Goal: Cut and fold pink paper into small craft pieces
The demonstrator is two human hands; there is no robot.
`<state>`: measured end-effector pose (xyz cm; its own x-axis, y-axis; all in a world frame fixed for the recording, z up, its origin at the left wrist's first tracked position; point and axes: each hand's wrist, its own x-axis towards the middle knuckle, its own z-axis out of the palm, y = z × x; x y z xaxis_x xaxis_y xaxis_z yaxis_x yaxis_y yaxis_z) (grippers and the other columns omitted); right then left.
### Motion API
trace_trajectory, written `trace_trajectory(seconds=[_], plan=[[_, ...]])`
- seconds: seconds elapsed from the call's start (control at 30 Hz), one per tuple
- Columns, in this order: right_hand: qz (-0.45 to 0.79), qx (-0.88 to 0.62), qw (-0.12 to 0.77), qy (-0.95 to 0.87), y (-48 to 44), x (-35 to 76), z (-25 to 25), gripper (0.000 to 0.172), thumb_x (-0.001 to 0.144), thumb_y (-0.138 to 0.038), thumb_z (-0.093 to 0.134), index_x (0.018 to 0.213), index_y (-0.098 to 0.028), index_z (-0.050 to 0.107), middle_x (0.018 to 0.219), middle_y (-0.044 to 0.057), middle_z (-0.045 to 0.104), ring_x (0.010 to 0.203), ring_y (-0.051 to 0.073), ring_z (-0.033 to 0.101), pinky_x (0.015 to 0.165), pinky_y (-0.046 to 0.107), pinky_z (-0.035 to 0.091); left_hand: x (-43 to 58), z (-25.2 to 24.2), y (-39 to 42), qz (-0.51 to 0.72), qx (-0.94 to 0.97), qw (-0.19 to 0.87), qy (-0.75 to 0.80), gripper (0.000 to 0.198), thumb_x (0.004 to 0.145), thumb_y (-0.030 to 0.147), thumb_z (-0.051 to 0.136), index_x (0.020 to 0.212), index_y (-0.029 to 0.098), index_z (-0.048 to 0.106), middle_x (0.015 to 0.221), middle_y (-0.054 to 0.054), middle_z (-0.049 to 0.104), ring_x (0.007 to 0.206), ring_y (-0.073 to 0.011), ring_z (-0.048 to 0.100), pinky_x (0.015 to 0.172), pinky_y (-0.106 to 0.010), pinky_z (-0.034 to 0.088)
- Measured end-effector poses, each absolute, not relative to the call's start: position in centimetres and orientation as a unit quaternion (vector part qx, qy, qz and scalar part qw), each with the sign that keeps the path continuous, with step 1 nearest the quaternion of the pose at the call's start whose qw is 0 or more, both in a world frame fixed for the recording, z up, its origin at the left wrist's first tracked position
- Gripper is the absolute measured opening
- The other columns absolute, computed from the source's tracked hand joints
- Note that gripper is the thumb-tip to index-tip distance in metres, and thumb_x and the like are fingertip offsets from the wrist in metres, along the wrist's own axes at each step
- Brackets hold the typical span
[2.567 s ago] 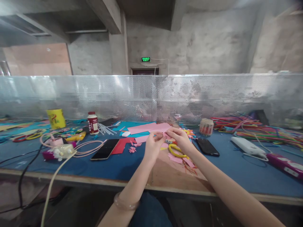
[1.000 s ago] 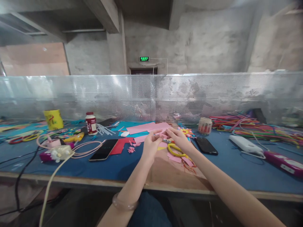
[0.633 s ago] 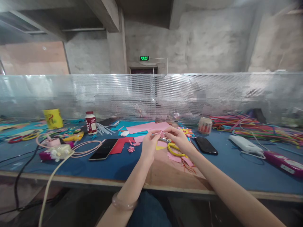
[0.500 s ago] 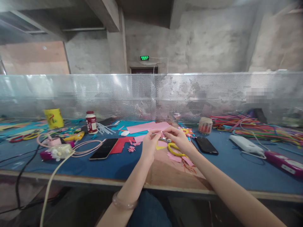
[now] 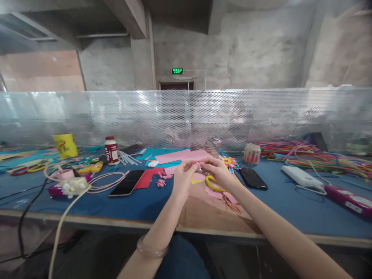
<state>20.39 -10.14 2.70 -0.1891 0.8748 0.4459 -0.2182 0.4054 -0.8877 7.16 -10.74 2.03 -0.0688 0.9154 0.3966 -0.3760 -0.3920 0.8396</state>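
The left hand point(image 5: 183, 175) and the right hand point(image 5: 217, 170) meet nearly tip to tip above the surface point(image 5: 281, 203), thumbs and fingers drawn together on a small pink piece point(image 5: 199, 166). Both pinch it; the fingers cover much of it, so its full shape cannot be told. A clear bracelet point(image 5: 152, 248) circles the left forearm.

Just below the right hand show the yellow handles of a pair of scissors point(image 5: 212, 186), the rest largely hidden. Pink scraps point(image 5: 214, 193) and thin orange strands lie beside them, near a bare brown board point(image 5: 203, 217). A yellow piece of paper point(image 5: 198, 178) is between the wrists. Beyond the fingers, pink sheets point(image 5: 173, 156) overlap blue ones, and a multicoloured paper flower point(image 5: 226, 161) sits just past the right hand.

To the right are a black phone point(image 5: 253, 178), a clear jar point(image 5: 251, 154), a white device point(image 5: 303, 177) and a heap of bright fuzzy stems point(image 5: 308, 157). To the left come small pink clippings point(image 5: 161, 183), red paper point(image 5: 147, 177), another phone point(image 5: 127, 183), an upright bottle point(image 5: 112, 150) and, farther off, a yellow container point(image 5: 65, 145). A perforated metal panel point(image 5: 122, 110) stands behind everything.
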Motion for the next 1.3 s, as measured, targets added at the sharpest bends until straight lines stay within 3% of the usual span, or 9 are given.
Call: trace_trajectory(seconds=[0.23, 0.77, 1.3], plan=[[0.533, -0.241, 0.586, -0.561, -10.15, 20.1, 2.61, 0.016, 0.061, -0.024, 0.072, 0.073, -0.017, 0.065, 0.066, -0.001, 0.062, 0.06, 0.009, 0.053, 0.057, 0.022, 0.038, 7.2, 2.16, -11.0, 0.662, 0.485, 0.498, 0.28, 0.016, 0.063, 0.021, 0.068, 0.077, 0.014, 0.063, 0.071, -0.003, 0.067, 0.072, -0.0154, 0.063, 0.073, -0.028, 0.047], [0.545, -0.233, 0.586, -0.553, -9.79, 20.38, 2.47, 0.013, 0.06, -0.023, 0.072, 0.07, -0.017, 0.065, 0.063, -0.002, 0.061, 0.054, 0.008, 0.048, 0.053, 0.023, 0.034, 7.18, 1.9, -10.68, 0.657, 0.5, 0.489, 0.282, 0.018, 0.064, 0.021, 0.07, 0.079, 0.014, 0.064, 0.079, -0.005, 0.069, 0.076, -0.0165, 0.064, 0.077, -0.03, 0.047], [0.539, -0.242, 0.577, -0.564, -9.45, 20.53, 2.04, 0.01, 0.063, -0.021, 0.069, 0.07, -0.018, 0.062, 0.062, -0.002, 0.059, 0.055, 0.008, 0.049, 0.053, 0.023, 0.032, 7.13, 1.97, -10.89, 0.647, 0.531, 0.475, 0.27, 0.013, 0.067, 0.02, 0.066, 0.078, 0.015, 0.062, 0.072, -0.004, 0.068, 0.072, -0.0173, 0.065, 0.074, -0.03, 0.048]])
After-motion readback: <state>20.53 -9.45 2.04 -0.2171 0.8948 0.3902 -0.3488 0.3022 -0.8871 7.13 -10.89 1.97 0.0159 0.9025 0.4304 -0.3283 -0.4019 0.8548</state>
